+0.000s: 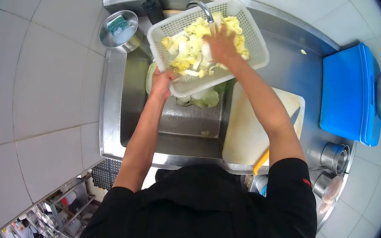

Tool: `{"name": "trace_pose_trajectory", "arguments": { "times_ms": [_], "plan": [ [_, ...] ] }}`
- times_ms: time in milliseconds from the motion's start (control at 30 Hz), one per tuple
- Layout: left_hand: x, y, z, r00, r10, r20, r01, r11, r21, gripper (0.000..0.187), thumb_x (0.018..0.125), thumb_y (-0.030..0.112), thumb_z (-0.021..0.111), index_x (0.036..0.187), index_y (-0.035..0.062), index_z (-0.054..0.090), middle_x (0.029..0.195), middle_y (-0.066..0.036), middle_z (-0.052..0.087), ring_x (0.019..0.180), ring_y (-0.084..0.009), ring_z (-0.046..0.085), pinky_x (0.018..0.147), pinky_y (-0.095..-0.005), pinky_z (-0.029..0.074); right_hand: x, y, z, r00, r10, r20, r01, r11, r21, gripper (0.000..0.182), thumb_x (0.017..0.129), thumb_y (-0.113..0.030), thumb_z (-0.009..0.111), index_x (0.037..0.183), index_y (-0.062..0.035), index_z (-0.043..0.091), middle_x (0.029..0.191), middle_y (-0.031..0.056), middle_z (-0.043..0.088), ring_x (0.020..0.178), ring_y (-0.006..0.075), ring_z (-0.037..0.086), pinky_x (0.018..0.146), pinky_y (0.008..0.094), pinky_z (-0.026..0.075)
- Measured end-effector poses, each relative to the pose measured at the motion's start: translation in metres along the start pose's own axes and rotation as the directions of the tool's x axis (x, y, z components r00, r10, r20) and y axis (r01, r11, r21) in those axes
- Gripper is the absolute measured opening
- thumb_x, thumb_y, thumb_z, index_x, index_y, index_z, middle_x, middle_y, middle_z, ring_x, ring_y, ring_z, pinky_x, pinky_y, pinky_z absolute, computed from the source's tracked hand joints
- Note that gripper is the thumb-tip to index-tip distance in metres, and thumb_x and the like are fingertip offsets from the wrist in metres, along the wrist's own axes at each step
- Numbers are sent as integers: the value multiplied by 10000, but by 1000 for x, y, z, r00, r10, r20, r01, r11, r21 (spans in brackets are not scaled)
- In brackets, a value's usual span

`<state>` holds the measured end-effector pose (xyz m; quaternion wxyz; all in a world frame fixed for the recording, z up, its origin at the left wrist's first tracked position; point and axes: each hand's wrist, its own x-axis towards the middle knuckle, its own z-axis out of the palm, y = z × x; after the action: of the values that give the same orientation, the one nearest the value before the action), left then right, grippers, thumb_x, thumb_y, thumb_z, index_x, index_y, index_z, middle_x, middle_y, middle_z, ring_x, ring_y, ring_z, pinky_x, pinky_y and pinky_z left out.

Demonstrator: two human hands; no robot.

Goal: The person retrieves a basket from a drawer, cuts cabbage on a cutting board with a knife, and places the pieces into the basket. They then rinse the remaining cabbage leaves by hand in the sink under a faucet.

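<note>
A white perforated basket [256, 48] is tilted over the sink [182, 146], under the curved metal faucet [205, 10]. Cut yellow and white leafy vegetable pieces [190, 47] lie in it. My left hand [162, 82] grips the basket's near left edge. On the right side of the pieces, beneath the faucet's mouth, is my right hand [220, 45], its fingers spread and blurred by motion. Larger pale green leaves [207, 99] sit in the sink, partly hidden under the basket.
A cutting board [246, 131] with an orange-handled knife [261, 161] lies right of the sink. A metal bowl with a green sponge [117, 25] and a black bottle [153, 10] stand left. At the right are a blue cooler box [345, 93] and metal containers [334, 157].
</note>
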<state>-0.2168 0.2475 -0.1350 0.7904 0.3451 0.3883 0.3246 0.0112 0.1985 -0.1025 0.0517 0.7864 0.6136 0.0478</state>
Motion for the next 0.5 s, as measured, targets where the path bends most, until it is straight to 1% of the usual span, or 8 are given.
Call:
{"name": "trace_pose_trajectory", "arguments": {
  "times_ms": [33, 100, 133, 233, 267, 333, 400, 500],
  "plan": [
    [0, -3, -6, 999, 6, -44, -6, 1000, 12, 580, 628, -123, 442, 1193, -3, 487, 1014, -90, 586, 816, -191, 587, 674, -289, 506, 10, 21, 2, 1000, 2, -4, -2, 1000, -3, 696, 632, -285, 759, 1278, -205, 512, 1443, 194, 292, 1300, 430, 329, 1004, 635, 296],
    [-8, 0, -7, 997, 7, -71, -6, 1000, 20, 585, 625, -123, 443, 1197, -6, 484, 1028, -94, 585, 828, -193, 589, 686, -289, 508, 22, 51, -2, 991, 106, 82, -130, 898, 420, 698, 653, -294, 744, 1297, -202, 490, 1452, 205, 269, 1156, 412, 495, 952, 502, 421],
    [-10, 1, -7, 995, 2, -100, 0, 1000, 22, 590, 623, -122, 443, 1200, -9, 482, 1041, -97, 585, 840, -196, 591, 697, -290, 511, 22, 58, -7, 990, 112, 81, -136, 897, 421, 698, 653, -294, 744, 1297, -202, 490, 1452, 205, 269, 1156, 412, 495, 952, 502, 421],
    [-15, 4, -8, 999, 15, -33, -15, 1000, -2, 595, 619, -118, 448, 1203, -9, 480, 1060, -107, 588, 859, -205, 597, 721, -299, 516, 11, 59, -40, 960, 273, -54, -198, 806, 558, 757, 675, -245, 720, 1364, -218, 408, 1284, 199, 500, 1076, 397, 553, 915, 449, 459],
    [-14, 2, -8, 999, 13, -34, -13, 1000, -3, 595, 619, -118, 448, 1203, -9, 480, 1060, -107, 588, 859, -205, 597, 721, -299, 516, 9, 42, -34, 961, 273, -51, -199, 806, 558, 757, 675, -245, 720, 1364, -218, 408, 1284, 199, 500, 1076, 397, 553, 915, 449, 459],
    [-7, -4, 3, 999, 31, 38, -30, 999, -34, 557, 628, -136, 422, 1173, -32, 469, 1053, -134, 581, 918, -246, 594, 761, -350, 528, 5, -1, -6, 904, 426, -42, -405, 883, 237, 817, 656, -250, 731, 1389, -234, 370, 1174, 161, 592, 1086, 342, 564, 918, 435, 460],
    [-2, -7, 15, 1000, 4, 5, -4, 1000, 7, 530, 624, -129, 440, 1143, -34, 491, 1036, -127, 589, 901, -239, 599, 761, -348, 528, 4, -24, 6, 991, 81, 111, -117, 917, 382, 825, 623, -297, 778, 1365, -216, 426, 1184, 142, 589, 1105, 313, 562, 913, 414, 467],
    [1, -7, 17, 997, -2, 71, 1, 1000, 19, 521, 614, -128, 462, 1123, -21, 507, 1008, -100, 588, 833, -203, 597, 727, -318, 518, 0, -33, -8, 967, -25, 254, -112, 852, 511, 751, 596, -342, 792, 1279, -168, 533, 1138, 166, 603, 1077, 320, 571, 888, 387, 478]
  ]
}}
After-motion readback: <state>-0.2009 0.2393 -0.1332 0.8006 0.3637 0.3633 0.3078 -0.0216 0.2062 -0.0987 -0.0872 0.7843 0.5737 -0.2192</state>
